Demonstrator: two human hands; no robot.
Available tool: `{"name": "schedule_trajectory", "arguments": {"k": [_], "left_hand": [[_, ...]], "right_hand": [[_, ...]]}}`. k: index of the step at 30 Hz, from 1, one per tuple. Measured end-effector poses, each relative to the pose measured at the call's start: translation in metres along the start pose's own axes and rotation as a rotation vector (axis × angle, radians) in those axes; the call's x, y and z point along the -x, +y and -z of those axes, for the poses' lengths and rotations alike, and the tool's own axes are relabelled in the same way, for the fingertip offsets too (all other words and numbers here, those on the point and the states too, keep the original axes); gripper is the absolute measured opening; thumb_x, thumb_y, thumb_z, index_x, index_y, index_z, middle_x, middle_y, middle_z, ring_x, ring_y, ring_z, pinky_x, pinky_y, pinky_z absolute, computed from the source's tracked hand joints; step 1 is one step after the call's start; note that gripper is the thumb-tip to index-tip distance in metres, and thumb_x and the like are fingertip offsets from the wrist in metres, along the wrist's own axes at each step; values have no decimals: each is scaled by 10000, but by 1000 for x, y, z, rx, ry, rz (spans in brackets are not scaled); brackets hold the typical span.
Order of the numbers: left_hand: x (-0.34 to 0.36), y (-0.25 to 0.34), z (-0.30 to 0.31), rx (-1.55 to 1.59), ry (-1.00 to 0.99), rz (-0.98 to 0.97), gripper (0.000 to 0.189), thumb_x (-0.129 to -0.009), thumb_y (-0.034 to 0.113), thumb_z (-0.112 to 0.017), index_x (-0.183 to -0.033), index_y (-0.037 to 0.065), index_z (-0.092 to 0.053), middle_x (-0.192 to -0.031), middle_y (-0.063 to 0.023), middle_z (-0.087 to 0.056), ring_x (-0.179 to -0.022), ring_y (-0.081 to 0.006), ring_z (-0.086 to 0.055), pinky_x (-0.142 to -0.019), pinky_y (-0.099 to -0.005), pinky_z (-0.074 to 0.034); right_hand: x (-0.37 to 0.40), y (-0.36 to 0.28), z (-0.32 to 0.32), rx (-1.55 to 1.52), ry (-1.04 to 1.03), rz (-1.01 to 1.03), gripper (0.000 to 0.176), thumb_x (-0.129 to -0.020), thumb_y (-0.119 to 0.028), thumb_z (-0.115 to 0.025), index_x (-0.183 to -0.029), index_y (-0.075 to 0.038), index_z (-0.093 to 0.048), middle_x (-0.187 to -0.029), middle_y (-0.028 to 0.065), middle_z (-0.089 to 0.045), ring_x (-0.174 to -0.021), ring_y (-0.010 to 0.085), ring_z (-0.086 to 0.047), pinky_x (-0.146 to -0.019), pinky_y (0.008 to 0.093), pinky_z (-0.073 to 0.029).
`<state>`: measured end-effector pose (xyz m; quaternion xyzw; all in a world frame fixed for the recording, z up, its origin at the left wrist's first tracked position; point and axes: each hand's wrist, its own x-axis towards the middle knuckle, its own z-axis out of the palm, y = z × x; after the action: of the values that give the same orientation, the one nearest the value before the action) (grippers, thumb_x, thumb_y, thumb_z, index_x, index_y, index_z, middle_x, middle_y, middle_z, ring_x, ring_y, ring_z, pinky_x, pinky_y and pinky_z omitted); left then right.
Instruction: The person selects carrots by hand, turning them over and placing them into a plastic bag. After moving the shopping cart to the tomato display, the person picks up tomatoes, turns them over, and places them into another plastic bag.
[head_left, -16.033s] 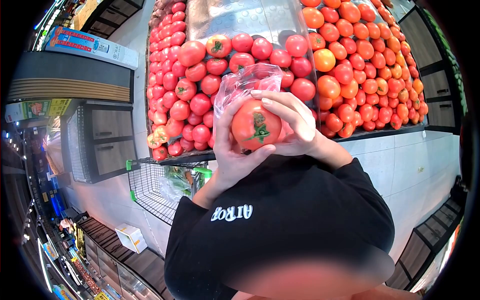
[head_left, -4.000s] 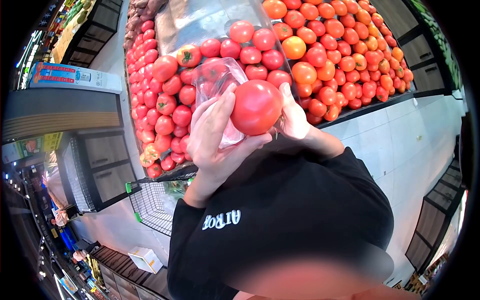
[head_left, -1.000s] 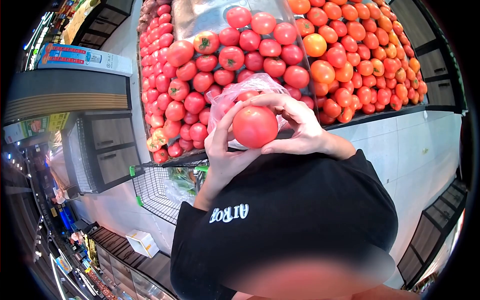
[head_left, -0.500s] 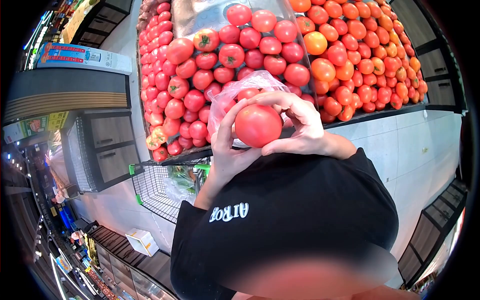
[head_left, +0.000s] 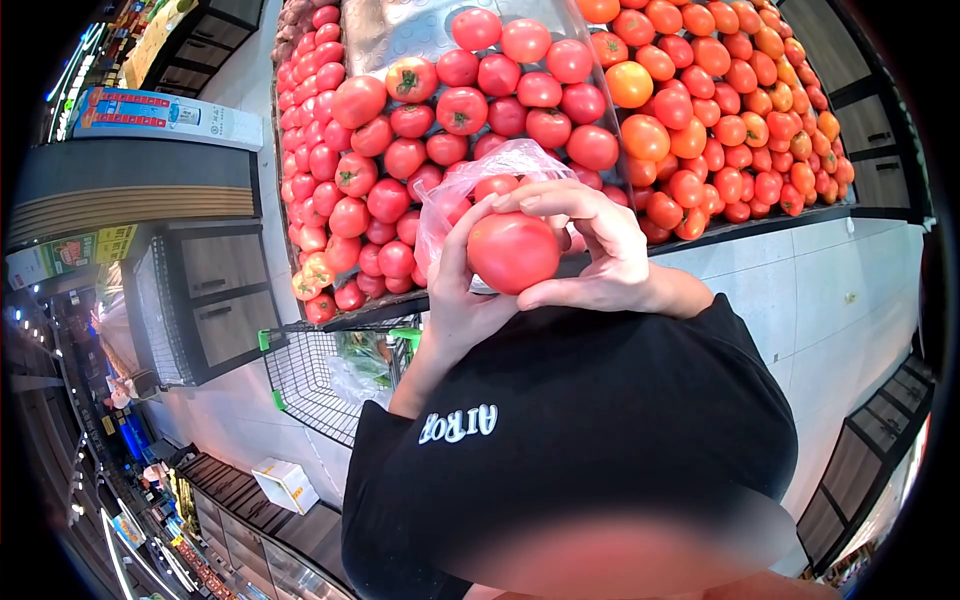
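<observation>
A large red tomato (head_left: 513,255) is held in front of my chest between both hands. My left hand (head_left: 462,290) is curved round its left side, fingers bent over the top. From the right, my right hand (head_left: 600,245) closes on it with thumb below and fingers above. Just behind the hands is a thin clear plastic bag (head_left: 446,205) with tomatoes showing inside. Whether the left fingers also grip the bag is hidden. Piled pink-red tomatoes (head_left: 405,158) fill the stand beyond.
Orange-red tomatoes (head_left: 712,130) fill the right section, past a clear divider. A wire shopping cart (head_left: 305,370) with green handles stands at my left, holding bagged greens (head_left: 362,365). A white box (head_left: 284,485) and dark cabinets (head_left: 232,290) are further left.
The tomato has turned and shifted slightly left between my fingers. Both hands stay in nearly the same place, and the bag has barely moved.
</observation>
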<state>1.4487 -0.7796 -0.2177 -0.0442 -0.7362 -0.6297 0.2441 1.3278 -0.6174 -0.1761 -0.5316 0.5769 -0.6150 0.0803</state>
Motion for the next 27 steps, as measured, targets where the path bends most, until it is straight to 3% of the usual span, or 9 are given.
{"name": "schedule_trajectory", "arguments": {"k": [9,18,23,25,27], "left_hand": [[2,-1,-5,12,38,9,862,-748,147,-920,-1448,-29,-449,-1330,-188,-626,-1174,-277,-670,-972,-379,-570],[3,-2,-6,34,32,2,828,-757,114,-910,-1433,-18,-452,-1334,-181,-612,-1178,-267,-658,-967,-371,-567],[5,-6,-7,28,45,31,809,-756,90,-901,-1431,-1,-465,-1313,-167,-628,-1159,-258,-667,-959,-362,-567],[4,-5,-5,-85,68,27,783,-755,70,-894,-1420,3,-485,-1294,-165,-647,-1141,-254,-677,-956,-353,-565],[-2,3,-4,-170,100,22,705,-769,29,-862,-1390,3,-529,-1272,-165,-667,-1133,-253,-680,-953,-348,-563]], "right_hand": [[1,-2,-3,-41,18,-1,716,-722,-125,-931,-1308,14,-543,-1307,217,-615,-1248,332,-620,-1004,424,-539],[2,-2,-6,-98,14,4,689,-748,-104,-909,-1323,-26,-539,-1309,218,-614,-1246,308,-619,-778,323,-623],[1,-6,-4,-51,-3,0,660,-757,-101,-906,-1310,-26,-553,-1304,207,-621,-1208,280,-633,-746,313,-616],[0,-6,-5,-13,-3,20,639,-754,-105,-903,-1295,-21,-574,-1290,191,-632,-1183,292,-643,-806,344,-589],[0,-5,-8,26,14,51,614,-746,-115,-899,-1275,-11,-603,-1262,161,-652,-1153,332,-654,-953,415,-540]]}}
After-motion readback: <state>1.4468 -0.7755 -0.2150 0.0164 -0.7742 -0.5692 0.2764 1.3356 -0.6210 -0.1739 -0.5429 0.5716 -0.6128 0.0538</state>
